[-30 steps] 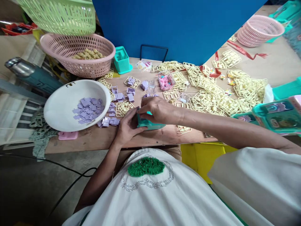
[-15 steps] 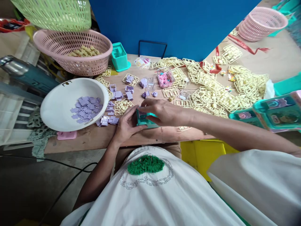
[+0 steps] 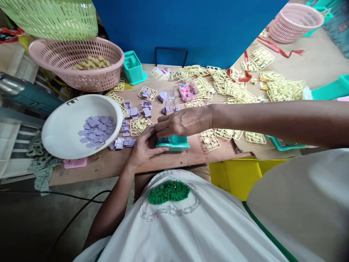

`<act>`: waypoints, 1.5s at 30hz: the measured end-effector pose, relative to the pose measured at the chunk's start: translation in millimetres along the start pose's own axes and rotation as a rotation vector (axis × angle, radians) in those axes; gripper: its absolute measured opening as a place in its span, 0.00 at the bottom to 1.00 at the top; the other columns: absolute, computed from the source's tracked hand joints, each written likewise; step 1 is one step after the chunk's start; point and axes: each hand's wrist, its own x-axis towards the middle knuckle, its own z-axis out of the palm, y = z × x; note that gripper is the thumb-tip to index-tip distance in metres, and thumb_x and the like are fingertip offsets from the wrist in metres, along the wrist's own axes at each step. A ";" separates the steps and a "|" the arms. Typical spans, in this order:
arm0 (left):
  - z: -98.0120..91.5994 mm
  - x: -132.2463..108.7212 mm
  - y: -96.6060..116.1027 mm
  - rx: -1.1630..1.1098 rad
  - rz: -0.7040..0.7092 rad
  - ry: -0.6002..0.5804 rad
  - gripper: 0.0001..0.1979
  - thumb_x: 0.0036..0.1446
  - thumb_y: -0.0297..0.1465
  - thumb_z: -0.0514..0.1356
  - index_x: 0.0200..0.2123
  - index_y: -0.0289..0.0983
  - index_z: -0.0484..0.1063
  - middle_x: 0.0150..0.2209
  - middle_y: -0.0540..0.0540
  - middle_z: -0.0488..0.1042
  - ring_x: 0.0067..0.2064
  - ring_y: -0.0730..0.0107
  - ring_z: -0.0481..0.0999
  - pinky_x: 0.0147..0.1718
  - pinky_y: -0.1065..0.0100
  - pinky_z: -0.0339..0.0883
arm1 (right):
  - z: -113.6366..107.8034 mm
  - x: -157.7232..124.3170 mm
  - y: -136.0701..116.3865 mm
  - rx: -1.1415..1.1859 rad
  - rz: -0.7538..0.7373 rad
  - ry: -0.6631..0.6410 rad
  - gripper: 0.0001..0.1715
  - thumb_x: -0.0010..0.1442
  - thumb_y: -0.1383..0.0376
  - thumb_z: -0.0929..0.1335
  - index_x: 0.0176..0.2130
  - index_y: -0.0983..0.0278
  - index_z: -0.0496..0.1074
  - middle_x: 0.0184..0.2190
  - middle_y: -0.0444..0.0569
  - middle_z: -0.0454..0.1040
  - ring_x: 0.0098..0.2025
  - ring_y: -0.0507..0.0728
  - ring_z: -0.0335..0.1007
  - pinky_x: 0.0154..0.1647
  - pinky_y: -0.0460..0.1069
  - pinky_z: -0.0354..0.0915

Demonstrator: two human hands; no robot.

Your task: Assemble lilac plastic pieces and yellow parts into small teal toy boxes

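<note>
A small teal plastic box rests at the front edge of the wooden table. My left hand grips its left side, thumb along the near face. Over the top of the box, my right hand is bent with its fingers together, their tips at the upper left corner by my left fingers. Whatever those fingertips pinch or press is hidden. Just beyond the hands lie small purple parts and a clear box of pink pieces.
On the left stands a white bowl of purple pieces, with a pink basket behind it. Cream part frames pile up on the right. Another teal box stands near the blue panel.
My right forearm has swung up and away from the table's front edge, now lying nearly level across the frames. My right hand has turned over the box. The left hand keeps its grip.
</note>
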 end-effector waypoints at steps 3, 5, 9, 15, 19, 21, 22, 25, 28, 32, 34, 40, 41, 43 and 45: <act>3.5 -0.2 -0.9 -0.083 -0.021 0.017 0.42 0.43 0.45 0.82 0.61 0.39 0.78 0.63 0.36 0.78 0.70 0.46 0.74 0.72 0.49 0.66 | 1.3 -2.4 3.9 0.070 -0.372 -0.361 0.12 0.66 0.76 0.75 0.44 0.61 0.83 0.46 0.45 0.85 0.48 0.52 0.79 0.54 0.48 0.74; 6.3 -0.5 -1.0 -0.136 -0.038 0.017 0.44 0.43 0.46 0.82 0.62 0.39 0.77 0.65 0.36 0.77 0.71 0.45 0.72 0.73 0.49 0.65 | 2.3 -3.6 8.1 0.084 -0.479 -0.473 0.15 0.71 0.79 0.69 0.50 0.64 0.81 0.49 0.52 0.84 0.51 0.55 0.78 0.57 0.52 0.73; 8.5 -1.5 -1.8 -0.200 -0.060 0.001 0.46 0.42 0.46 0.82 0.64 0.40 0.75 0.67 0.36 0.75 0.71 0.46 0.73 0.72 0.51 0.68 | 2.3 -3.4 14.1 0.071 -0.441 -0.492 0.14 0.71 0.78 0.69 0.52 0.66 0.80 0.51 0.55 0.83 0.52 0.56 0.78 0.57 0.53 0.73; 7.6 -3.1 -7.4 -0.180 -0.056 0.025 0.46 0.41 0.45 0.83 0.63 0.39 0.77 0.67 0.35 0.74 0.71 0.44 0.72 0.74 0.48 0.65 | -0.9 0.0 14.0 -0.129 -0.612 -0.510 0.16 0.76 0.76 0.62 0.53 0.74 0.78 0.53 0.62 0.81 0.54 0.60 0.77 0.56 0.55 0.74; 7.7 -3.4 -9.1 -0.202 -0.026 0.014 0.46 0.43 0.44 0.83 0.65 0.41 0.76 0.67 0.36 0.74 0.71 0.45 0.72 0.73 0.49 0.67 | -2.4 -3.0 14.2 -0.234 -0.698 -0.570 0.20 0.78 0.75 0.57 0.54 0.74 0.76 0.55 0.63 0.78 0.55 0.63 0.75 0.55 0.57 0.75; 6.4 -3.4 -9.4 -0.190 -0.004 0.007 0.45 0.44 0.43 0.83 0.65 0.42 0.76 0.67 0.37 0.74 0.71 0.46 0.72 0.73 0.49 0.66 | -3.3 -4.2 12.6 -0.287 -0.699 -0.593 0.21 0.78 0.75 0.56 0.53 0.74 0.76 0.54 0.62 0.78 0.54 0.64 0.75 0.54 0.58 0.75; 5.5 -3.4 -9.6 -0.177 0.005 0.003 0.44 0.44 0.43 0.82 0.65 0.43 0.76 0.68 0.37 0.73 0.72 0.46 0.72 0.73 0.49 0.66 | -3.8 -4.1 11.1 -0.311 -0.705 -0.604 0.22 0.78 0.75 0.56 0.52 0.73 0.76 0.53 0.62 0.78 0.54 0.64 0.74 0.54 0.58 0.75; 2.2 -2.9 -11.0 -0.118 0.019 -0.003 0.45 0.44 0.44 0.82 0.65 0.43 0.76 0.68 0.37 0.73 0.72 0.44 0.71 0.74 0.47 0.64 | -5.9 -1.4 4.0 -0.367 -0.731 -0.641 0.24 0.77 0.76 0.54 0.52 0.72 0.77 0.53 0.61 0.77 0.55 0.64 0.74 0.56 0.59 0.74; 0.7 -2.4 -13.3 -0.062 0.029 0.001 0.46 0.43 0.43 0.83 0.65 0.42 0.76 0.67 0.36 0.75 0.72 0.42 0.71 0.74 0.46 0.63 | -8.1 2.4 -1.9 -0.394 -0.727 -0.698 0.26 0.77 0.77 0.54 0.51 0.72 0.78 0.51 0.60 0.76 0.57 0.65 0.73 0.59 0.59 0.73; 2.1 -2.0 -15.8 -0.052 0.058 -0.001 0.45 0.45 0.44 0.82 0.66 0.43 0.75 0.68 0.37 0.74 0.73 0.43 0.71 0.75 0.47 0.64 | -7.9 1.9 0.1 -0.366 -0.700 -0.729 0.26 0.77 0.76 0.54 0.50 0.70 0.78 0.51 0.59 0.77 0.55 0.63 0.74 0.57 0.59 0.75; 3.0 -2.0 -17.0 -0.065 0.070 -0.005 0.46 0.46 0.44 0.82 0.67 0.44 0.75 0.68 0.38 0.74 0.73 0.43 0.71 0.75 0.47 0.64 | -6.0 -0.4 3.5 -0.317 -0.685 -0.691 0.24 0.77 0.76 0.55 0.49 0.67 0.77 0.51 0.58 0.78 0.55 0.63 0.75 0.57 0.60 0.76; 2.4 -2.8 -23.1 -0.080 0.052 -0.009 0.48 0.43 0.43 0.83 0.68 0.47 0.74 0.69 0.39 0.74 0.73 0.41 0.70 0.75 0.45 0.63 | 2.0 -7.3 6.3 -0.194 -0.683 -0.542 0.24 0.77 0.76 0.55 0.54 0.65 0.76 0.52 0.57 0.79 0.60 0.61 0.77 0.63 0.61 0.77; 2.2 -2.9 -24.0 -0.078 0.050 -0.005 0.48 0.43 0.43 0.83 0.68 0.47 0.74 0.69 0.40 0.73 0.74 0.41 0.70 0.75 0.45 0.63 | 2.9 -8.1 6.1 -0.183 -0.695 -0.530 0.24 0.77 0.76 0.55 0.54 0.65 0.76 0.52 0.58 0.80 0.60 0.61 0.77 0.62 0.61 0.77; 2.1 -2.9 -24.7 -0.075 0.052 -0.001 0.48 0.43 0.43 0.83 0.68 0.48 0.74 0.70 0.40 0.72 0.74 0.40 0.69 0.75 0.45 0.63 | 3.7 -9.1 5.6 -0.160 -0.711 -0.511 0.23 0.77 0.76 0.56 0.52 0.65 0.76 0.51 0.58 0.80 0.60 0.61 0.77 0.60 0.60 0.79; 2.0 -2.5 -24.0 -0.073 0.061 0.002 0.47 0.43 0.43 0.83 0.67 0.48 0.75 0.70 0.40 0.72 0.73 0.41 0.70 0.75 0.46 0.64 | 3.5 -8.8 5.2 -0.139 -0.723 -0.498 0.22 0.76 0.77 0.57 0.50 0.64 0.77 0.51 0.56 0.80 0.60 0.61 0.77 0.60 0.59 0.78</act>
